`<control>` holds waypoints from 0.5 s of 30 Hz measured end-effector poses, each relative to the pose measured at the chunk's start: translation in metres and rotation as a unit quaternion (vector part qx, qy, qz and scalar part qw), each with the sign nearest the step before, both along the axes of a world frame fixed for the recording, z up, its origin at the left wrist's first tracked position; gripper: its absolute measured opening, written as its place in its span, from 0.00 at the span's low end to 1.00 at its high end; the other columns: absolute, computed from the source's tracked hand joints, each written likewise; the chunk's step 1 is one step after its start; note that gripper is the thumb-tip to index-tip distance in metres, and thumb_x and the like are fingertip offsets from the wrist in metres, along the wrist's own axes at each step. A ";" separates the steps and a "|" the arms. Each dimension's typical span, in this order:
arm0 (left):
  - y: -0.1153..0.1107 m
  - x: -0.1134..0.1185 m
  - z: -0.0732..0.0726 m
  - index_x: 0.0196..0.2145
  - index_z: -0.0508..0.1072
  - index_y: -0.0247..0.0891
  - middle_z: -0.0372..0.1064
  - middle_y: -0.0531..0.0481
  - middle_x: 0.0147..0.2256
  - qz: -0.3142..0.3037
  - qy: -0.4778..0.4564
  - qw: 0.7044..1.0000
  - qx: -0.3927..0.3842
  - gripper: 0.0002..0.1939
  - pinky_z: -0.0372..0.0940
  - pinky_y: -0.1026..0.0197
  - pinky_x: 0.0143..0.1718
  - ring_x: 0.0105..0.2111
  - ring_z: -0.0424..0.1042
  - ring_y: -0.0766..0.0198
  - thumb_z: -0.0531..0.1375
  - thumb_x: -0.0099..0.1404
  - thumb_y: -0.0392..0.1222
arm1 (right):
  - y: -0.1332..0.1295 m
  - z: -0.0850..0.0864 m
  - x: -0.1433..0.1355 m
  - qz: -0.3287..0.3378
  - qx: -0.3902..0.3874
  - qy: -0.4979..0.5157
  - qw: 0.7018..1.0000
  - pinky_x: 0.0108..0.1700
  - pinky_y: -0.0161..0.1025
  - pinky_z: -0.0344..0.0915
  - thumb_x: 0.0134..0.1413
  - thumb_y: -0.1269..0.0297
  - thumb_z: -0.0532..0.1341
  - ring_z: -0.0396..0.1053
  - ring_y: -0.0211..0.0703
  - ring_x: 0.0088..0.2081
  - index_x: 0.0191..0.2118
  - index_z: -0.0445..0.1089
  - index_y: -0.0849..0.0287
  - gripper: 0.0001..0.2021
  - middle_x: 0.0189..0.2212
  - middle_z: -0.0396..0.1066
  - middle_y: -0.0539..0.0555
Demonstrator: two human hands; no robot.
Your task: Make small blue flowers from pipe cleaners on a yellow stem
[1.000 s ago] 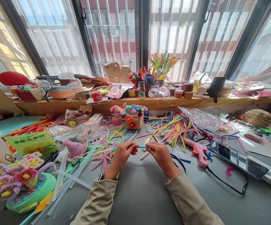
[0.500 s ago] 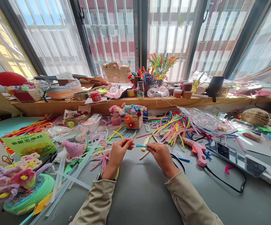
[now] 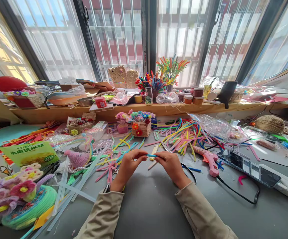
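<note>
A short blue pipe cleaner (image 3: 151, 155) is stretched between my two hands above the grey table. My left hand (image 3: 132, 165) pinches its left end between thumb and forefinger. On the other side, my right hand (image 3: 170, 164) grips the right end with closed fingertips. Behind my hands lies a pale yellow strip (image 3: 154, 151). Scissors, partly hidden by my right hand, show a dark handle loop (image 3: 191, 172). Pink and blue pipe cleaner pieces (image 3: 109, 166) lie to the left of my left hand.
A pink glue gun (image 3: 210, 162) with a black cord rests at right, beside a phone (image 3: 253, 169). Loose pipe cleaners (image 3: 183, 136) are heaped behind. A flower-filled basket (image 3: 141, 128) stands at the back; clear glue sticks (image 3: 78, 192) and a green flower piece (image 3: 32, 205) lie left.
My left hand has moved right and taken hold of the free left end of the blue pipe cleaner. My right hand has barely moved.
</note>
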State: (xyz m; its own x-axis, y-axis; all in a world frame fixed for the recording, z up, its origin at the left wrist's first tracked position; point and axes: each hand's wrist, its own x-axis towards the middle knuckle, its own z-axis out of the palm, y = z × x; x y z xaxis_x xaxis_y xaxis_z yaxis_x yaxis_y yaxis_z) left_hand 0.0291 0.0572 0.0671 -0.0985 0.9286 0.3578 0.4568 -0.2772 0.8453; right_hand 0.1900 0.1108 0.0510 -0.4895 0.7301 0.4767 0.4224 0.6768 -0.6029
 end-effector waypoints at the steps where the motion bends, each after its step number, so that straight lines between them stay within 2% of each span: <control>1: 0.000 0.000 0.001 0.30 0.70 0.38 0.69 0.50 0.27 0.004 0.009 1.000 0.010 0.08 0.65 0.63 0.31 0.27 0.70 0.64 0.56 0.52 0.42 | 0.000 0.000 0.000 0.005 -0.006 0.003 1.000 0.31 0.31 0.60 0.46 0.70 0.56 0.67 0.37 0.29 0.33 0.70 0.56 0.08 0.26 0.71 0.50; 8: -0.001 0.000 0.002 0.27 0.71 0.38 0.69 0.52 0.24 0.029 0.040 0.998 0.041 0.08 0.64 0.65 0.28 0.24 0.69 0.66 0.54 0.54 0.42 | 0.000 0.000 -0.001 0.022 -0.027 0.011 0.999 0.29 0.30 0.59 0.46 0.69 0.56 0.66 0.35 0.25 0.32 0.71 0.56 0.07 0.24 0.70 0.49; 15: 0.000 0.001 0.002 0.25 0.70 0.36 0.68 0.52 0.20 0.022 -0.014 1.000 0.014 0.09 0.64 0.66 0.26 0.21 0.68 0.67 0.53 0.54 0.42 | 0.000 -0.001 -0.001 0.022 -0.040 0.016 0.999 0.27 0.29 0.58 0.46 0.69 0.56 0.66 0.35 0.24 0.30 0.71 0.57 0.07 0.21 0.70 0.49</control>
